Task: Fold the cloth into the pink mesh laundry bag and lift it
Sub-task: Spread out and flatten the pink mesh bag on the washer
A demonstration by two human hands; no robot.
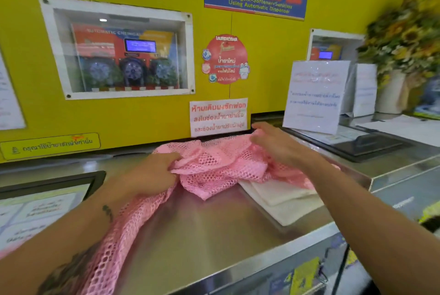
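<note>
The pink mesh laundry bag (214, 163) lies crumpled on the steel machine top (202, 230), one end trailing under my left forearm towards the front edge. My left hand (152, 173) is closed on a bunched fold of the mesh at its left side. My right hand (273, 142) rests on the bag's far right part, fingers extended and slightly apart. A folded white cloth (283, 201) lies flat on the steel just right of centre; its far edge is tucked under the mesh and my right forearm crosses above it.
A yellow wall (166, 113) with signs stands close behind the bag. A black-framed panel (47, 190) sits at the left, another dark panel (371, 144) and a laminated notice (314, 97) at the right. A flower vase (392, 90) stands far right.
</note>
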